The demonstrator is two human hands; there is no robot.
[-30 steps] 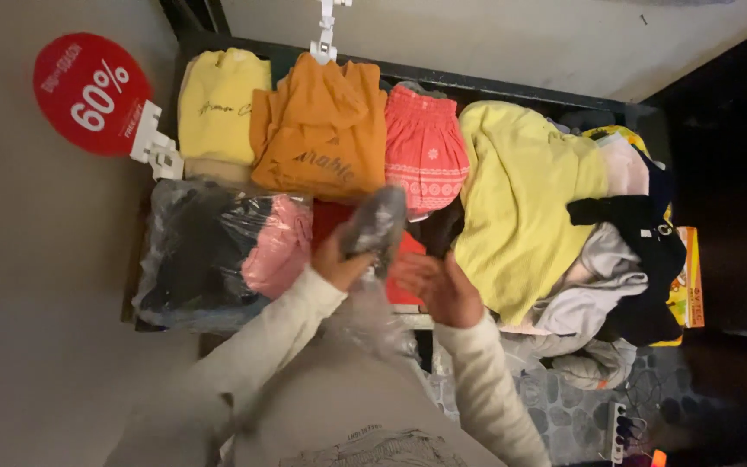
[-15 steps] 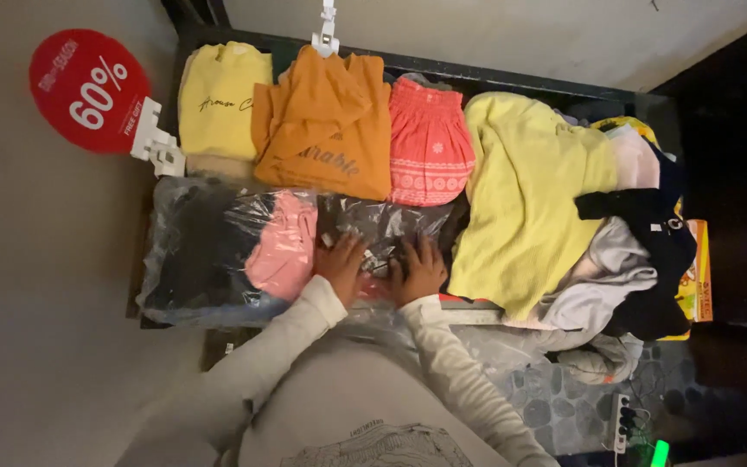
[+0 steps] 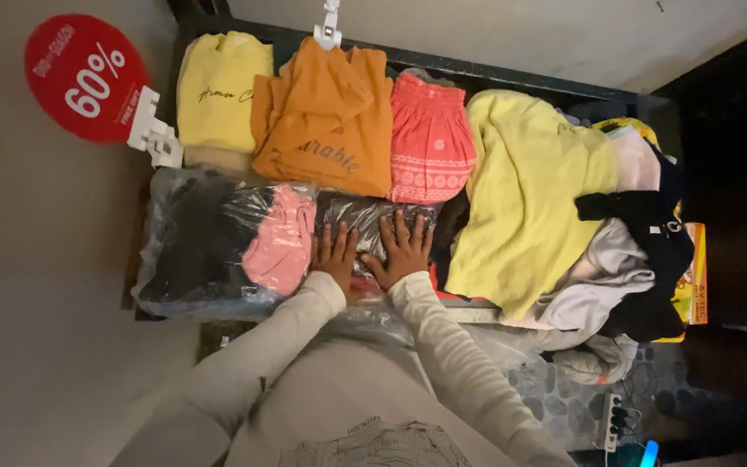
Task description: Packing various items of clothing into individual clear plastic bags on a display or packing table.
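Note:
My left hand [image 3: 335, 257] and my right hand [image 3: 400, 248] lie flat, fingers spread, on a clear plastic bag with a dark garment inside [image 3: 365, 216]. That bag rests on a low display table [image 3: 136, 303] among folded clothes. To the left of my left hand sits another plastic bag holding a pink garment [image 3: 283, 246] and black garments [image 3: 196, 242]. Neither hand grips anything.
Behind the bags lie a pale yellow top [image 3: 222, 91], an orange top [image 3: 330, 117] and a coral patterned garment [image 3: 430, 138]. A large yellow garment [image 3: 525, 199] and a heap of black and grey clothes [image 3: 637, 259] fill the right. A round red sale sign [image 3: 84, 78] stands at far left.
A second ago both hands held the bagged dark garment up above the table. They have lowered it onto the table and now press flat on it.

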